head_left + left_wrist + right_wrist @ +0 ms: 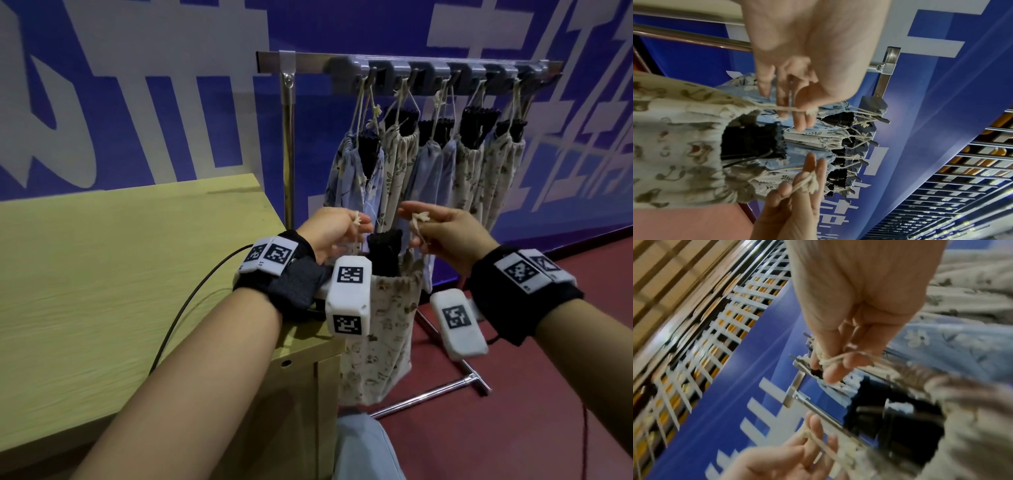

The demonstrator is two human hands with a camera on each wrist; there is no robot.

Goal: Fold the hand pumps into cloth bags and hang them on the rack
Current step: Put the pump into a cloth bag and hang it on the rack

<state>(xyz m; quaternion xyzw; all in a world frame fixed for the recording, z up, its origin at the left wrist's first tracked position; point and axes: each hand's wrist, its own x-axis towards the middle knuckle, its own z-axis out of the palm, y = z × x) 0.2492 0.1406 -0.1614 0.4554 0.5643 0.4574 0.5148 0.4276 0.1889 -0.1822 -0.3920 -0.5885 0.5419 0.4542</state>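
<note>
A cream patterned cloth bag (383,329) hangs in the air between my hands, beyond the table's right corner. A black hand pump (384,253) sticks up out of its gathered mouth. My left hand (358,222) pinches the knotted end of the left drawstring (357,219). My right hand (416,221) pinches the right drawstring (420,219). The left wrist view shows the cord (785,108) taut between thumb and fingers, with the pump (752,142) in the bag (674,146). In the right wrist view the cord (833,360) crosses my fingertips, blurred.
The metal rack (411,66) stands behind the hands, with several filled cloth bags (397,164) hanging from its hooks. Its upright pole (288,144) is left of them and its foot bar (431,394) lies on the red floor. The wooden table (120,267) is at left.
</note>
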